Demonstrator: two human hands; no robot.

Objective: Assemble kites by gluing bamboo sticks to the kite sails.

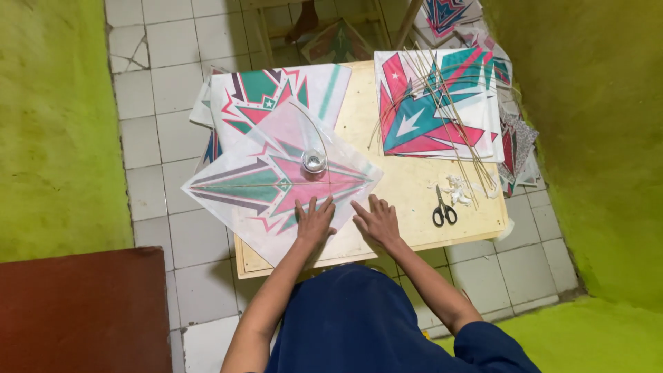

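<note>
A diamond-shaped paper kite [276, 183] with a teal, pink and grey printed pattern lies face down on a low wooden table [407, 183]. Thin bamboo sticks cross it, one bowed. A small clear roll of tape [313, 161] rests on the kite's middle. My left hand [314, 221] lies flat on the kite's near corner, fingers spread. My right hand [376, 221] presses flat beside it at the kite's lower right edge. Neither hand holds anything.
Black-handled scissors [444, 211] lie right of my hands, near white paper scraps [457, 190]. A stack of printed kite sheets [431, 103] with loose bamboo sticks [452, 117] sits at the back right, another stack [276, 93] at the back left. Green walls flank the tiled floor; a brown board [83, 311] stands at lower left.
</note>
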